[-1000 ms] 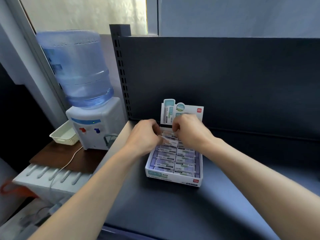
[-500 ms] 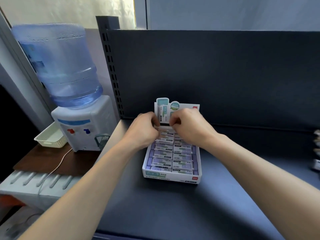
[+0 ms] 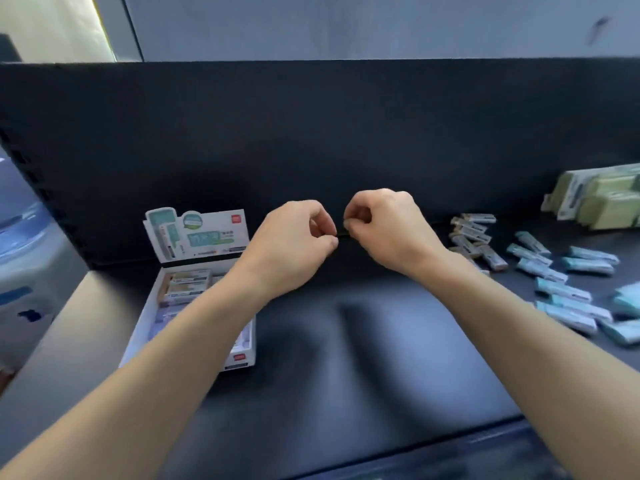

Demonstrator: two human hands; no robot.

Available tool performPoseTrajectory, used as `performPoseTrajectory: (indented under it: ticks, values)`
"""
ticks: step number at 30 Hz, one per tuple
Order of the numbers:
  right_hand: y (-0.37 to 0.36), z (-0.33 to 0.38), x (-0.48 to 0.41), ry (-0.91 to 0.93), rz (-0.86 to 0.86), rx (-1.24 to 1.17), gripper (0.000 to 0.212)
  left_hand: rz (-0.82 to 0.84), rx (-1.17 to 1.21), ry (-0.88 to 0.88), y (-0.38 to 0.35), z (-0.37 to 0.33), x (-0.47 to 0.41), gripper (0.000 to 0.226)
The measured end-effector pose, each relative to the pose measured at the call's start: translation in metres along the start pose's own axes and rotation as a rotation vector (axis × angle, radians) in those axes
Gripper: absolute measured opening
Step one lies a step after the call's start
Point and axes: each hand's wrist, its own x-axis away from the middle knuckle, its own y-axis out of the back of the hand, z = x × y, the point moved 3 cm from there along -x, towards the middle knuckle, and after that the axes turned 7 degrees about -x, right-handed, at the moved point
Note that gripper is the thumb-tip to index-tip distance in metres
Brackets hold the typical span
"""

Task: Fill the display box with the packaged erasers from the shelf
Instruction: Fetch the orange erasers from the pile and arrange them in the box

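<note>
While both hands hang curled above the middle of the shelf (image 3: 346, 368), close to its back edge, neither one shows anything in its grip. The left hand (image 3: 294, 244) has its fingers folded in and the thumb laid against the forefinger. The right hand (image 3: 384, 230) is bunched the same way, with its fingertips (image 3: 347, 220) turned toward the left hand. The two nearly meet but stay apart, with only the dark seam under the back panel (image 3: 311, 133) visible in the gap.

The display box (image 3: 246, 353) sits toward the shelf's left edge with its printed header card (image 3: 197, 233) standing up at the rear. The left forearm crosses over its front half. Packaged erasers (image 3: 188, 284) lie flat in rows inside it — the ones at the back plain to see, the nearer ones blurred and partly hidden by the arm.

Along the right side of the shelf lie the loose packets. A small heap of tan-ended erasers (image 3: 472, 237) rests by the back edge, just beyond the right wrist. Further right, teal-wrapped erasers (image 3: 561, 291) are scattered toward the right edge, some touching and some apart. At the back right corner stands a stack of green packs (image 3: 602, 202). Off the shelf's left edge, a water dispenser (image 3: 24, 258) shows in part, blurred.
</note>
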Motion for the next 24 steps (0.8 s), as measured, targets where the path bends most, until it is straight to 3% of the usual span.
performPoseTrajectory:
  ticks: [6, 13, 24]
  values:
    - [0.079, -0.089, 0.019, -0.151, -0.087, 0.061, 0.018, 0.113, -0.011, -0.056, -0.067, -0.075, -0.022, 0.003]
    - [0.135, -0.181, 0.034, -0.241, -0.043, 0.078, 0.020, 0.173, -0.116, 0.053, -0.136, -0.140, -0.045, 0.012]
    - [0.120, -0.208, 0.022, -0.166, 0.168, 0.047, 0.014, 0.077, -0.177, 0.313, -0.160, -0.144, -0.046, 0.009]
